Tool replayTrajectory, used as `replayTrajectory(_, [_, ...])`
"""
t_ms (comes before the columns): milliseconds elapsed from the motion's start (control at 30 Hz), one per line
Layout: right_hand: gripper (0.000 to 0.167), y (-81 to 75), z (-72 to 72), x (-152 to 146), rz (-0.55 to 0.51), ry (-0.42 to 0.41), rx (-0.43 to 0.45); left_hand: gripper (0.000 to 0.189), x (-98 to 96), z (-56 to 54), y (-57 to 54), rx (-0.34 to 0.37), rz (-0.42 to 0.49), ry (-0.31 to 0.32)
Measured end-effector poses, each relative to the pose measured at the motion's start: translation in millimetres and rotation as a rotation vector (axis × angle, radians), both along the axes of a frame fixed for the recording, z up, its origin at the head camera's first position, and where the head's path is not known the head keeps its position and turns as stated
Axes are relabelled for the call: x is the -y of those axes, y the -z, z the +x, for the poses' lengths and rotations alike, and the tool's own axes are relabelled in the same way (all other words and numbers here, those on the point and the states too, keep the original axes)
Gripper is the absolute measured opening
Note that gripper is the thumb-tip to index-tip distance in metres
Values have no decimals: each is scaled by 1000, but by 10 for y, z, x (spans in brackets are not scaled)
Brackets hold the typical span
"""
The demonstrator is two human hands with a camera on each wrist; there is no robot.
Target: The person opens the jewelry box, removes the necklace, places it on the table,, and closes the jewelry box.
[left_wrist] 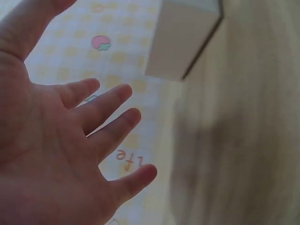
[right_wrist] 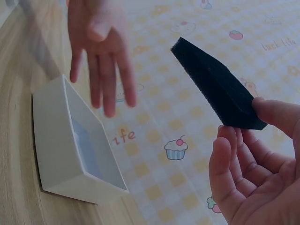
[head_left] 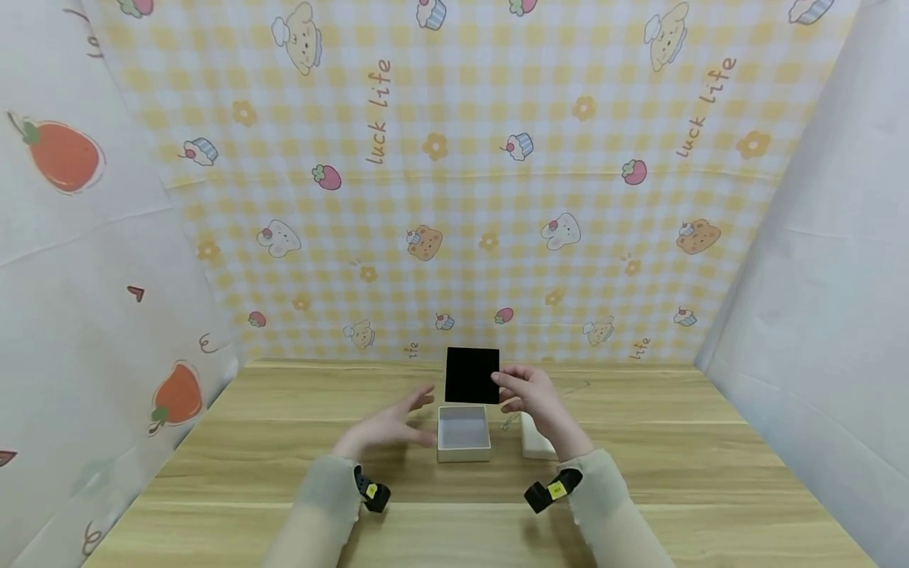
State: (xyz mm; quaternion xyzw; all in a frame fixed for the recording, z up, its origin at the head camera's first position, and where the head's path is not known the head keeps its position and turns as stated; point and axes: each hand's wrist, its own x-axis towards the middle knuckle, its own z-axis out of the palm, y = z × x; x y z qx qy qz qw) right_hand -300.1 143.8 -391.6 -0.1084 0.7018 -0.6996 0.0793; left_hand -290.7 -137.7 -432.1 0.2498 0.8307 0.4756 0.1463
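Between thumb and fingers, my right hand (head_left: 529,394) pinches the lower right edge of a square black foam pad (head_left: 472,375). The pad is raised just behind an open white box (head_left: 464,454); in the right wrist view its thickness and rough edge show. Inside, the box shows only its pale bottom. My left hand (head_left: 387,426) is at the box's left side, fingers spread and holding nothing. In the left wrist view the left palm (left_wrist: 51,140) faces the camera, with the box's white side (left_wrist: 185,37) beyond it.
Partly hidden under the right forearm, a white box lid (head_left: 537,442) lies on the wooden table (head_left: 454,528). Beside it runs a thin, clear or silvery strand (head_left: 508,423). A checked cloth (head_left: 461,197) hangs behind the table, with white cloths at both sides.
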Motion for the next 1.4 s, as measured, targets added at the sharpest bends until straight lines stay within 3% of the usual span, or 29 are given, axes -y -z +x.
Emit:
replayTrajectory(167, [24, 2, 6, -2, -13, -10, 5, 105, -60, -15, 103, 44, -20, 29])
replayTrajectory(333, [23, 23, -9, 1, -11, -20, 4, 110, -124, -12, 163, 72, -45, -19])
replayTrajectory(567, [24, 39, -23, 3, -8, 1, 14, 109, -184, -48, 192, -14, -156, -76])
replayTrajectory(767, [26, 63, -48, 23, -6, 19, 28, 107, -195, -47, 207, -47, -192, -113])
replayTrajectory(1067, [29, 114, -87, 57, 22, 71, 56, 97, -182, -40, 297, -63, -171, -146])
replayTrajectory(1400, [37, 192, -111, -11, 109, 44, 92, 94, -249, -38, 255, -61, -166, -133])
